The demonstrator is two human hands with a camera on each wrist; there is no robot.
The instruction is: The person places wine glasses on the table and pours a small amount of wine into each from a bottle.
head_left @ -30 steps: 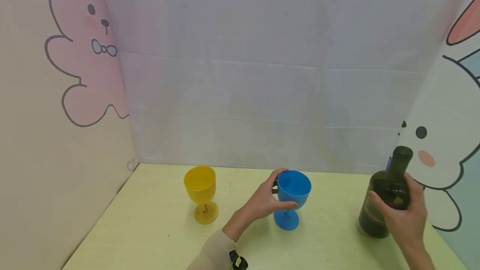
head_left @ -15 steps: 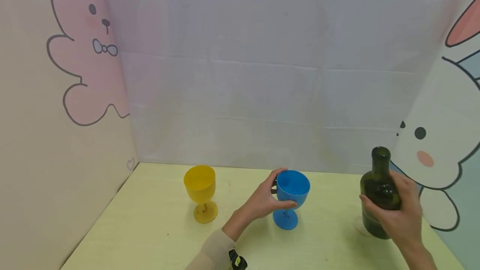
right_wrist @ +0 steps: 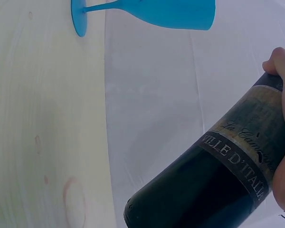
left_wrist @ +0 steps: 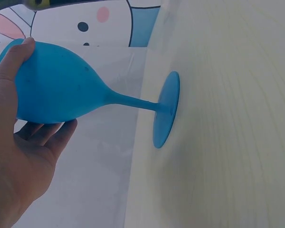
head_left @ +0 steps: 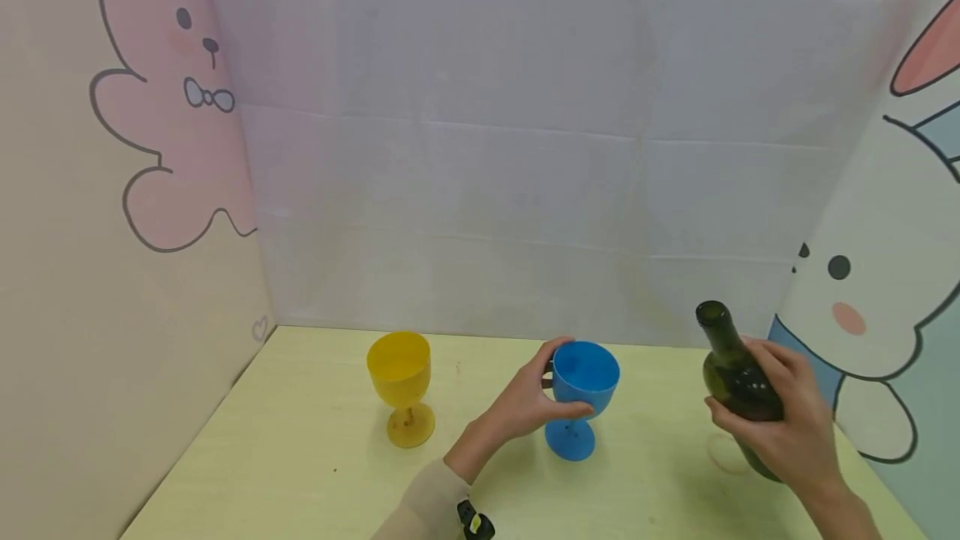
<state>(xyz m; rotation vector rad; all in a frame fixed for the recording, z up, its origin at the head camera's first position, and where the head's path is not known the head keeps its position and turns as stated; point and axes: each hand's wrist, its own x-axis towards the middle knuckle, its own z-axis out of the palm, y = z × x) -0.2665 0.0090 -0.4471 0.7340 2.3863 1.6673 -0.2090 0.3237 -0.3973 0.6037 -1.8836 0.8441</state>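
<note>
A blue plastic goblet [head_left: 587, 377] stands upright on the table right of centre. My left hand [head_left: 525, 400] holds it round the bowl, with the thumb on the near side; the left wrist view shows the foot of the goblet [left_wrist: 167, 110] on the tabletop. Farther right, my right hand [head_left: 797, 427] grips a dark green wine bottle [head_left: 738, 382]. The bottle leans with its neck toward the blue goblet, its mouth apart from the rim. In the right wrist view the labelled wine bottle [right_wrist: 194, 185] hangs clear of the table.
A yellow goblet [head_left: 400, 369] stands upright left of my left forearm. A faint ring mark [head_left: 712, 450] shows on the pale table [head_left: 300, 440] near the bottle. White cloth [head_left: 465, 190] hangs behind, and printed panels close both sides.
My right hand has lifted the wine bottle off the table, moved it slightly left, and tipped its neck leftward. The left hand and both goblets stay in place.
</note>
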